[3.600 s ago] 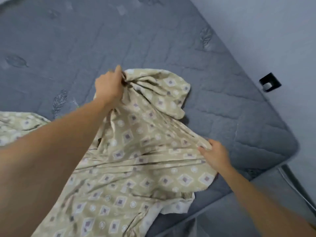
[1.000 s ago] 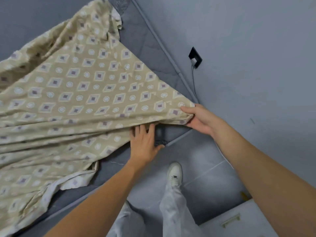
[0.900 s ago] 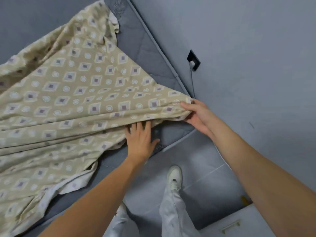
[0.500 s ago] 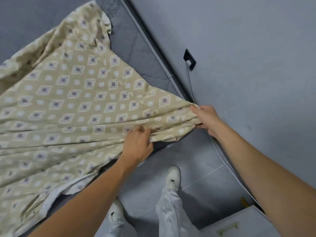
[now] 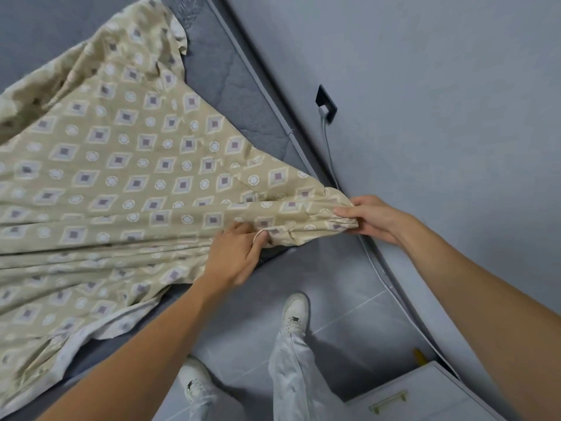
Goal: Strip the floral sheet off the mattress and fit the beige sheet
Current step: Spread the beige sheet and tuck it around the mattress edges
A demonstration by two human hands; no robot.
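Note:
The beige sheet (image 5: 127, 165), printed with diamonds and circles, lies spread and creased over the grey quilted mattress (image 5: 224, 77). Its near corner is drawn out past the mattress corner by the wall. My right hand (image 5: 373, 218) pinches the tip of that corner, fabric bunched between thumb and fingers. My left hand (image 5: 236, 256) grips the elastic hem just left of it, thumb hooked in the edge. The mattress corner itself is hidden under the cloth. No floral sheet is in view.
A grey wall (image 5: 425, 86) runs close along the mattress's right side, with a black socket (image 5: 326, 103) and a white cable hanging from it. My legs and white shoes (image 5: 296, 314) stand on the grey tiled floor. A white drawer unit (image 5: 425, 396) sits at the lower right.
Both hands have carried the sheet's corner toward the wall-side mattress corner. My left hand went from lying flat under the hem to gripping it, and the cloth now covers the corner.

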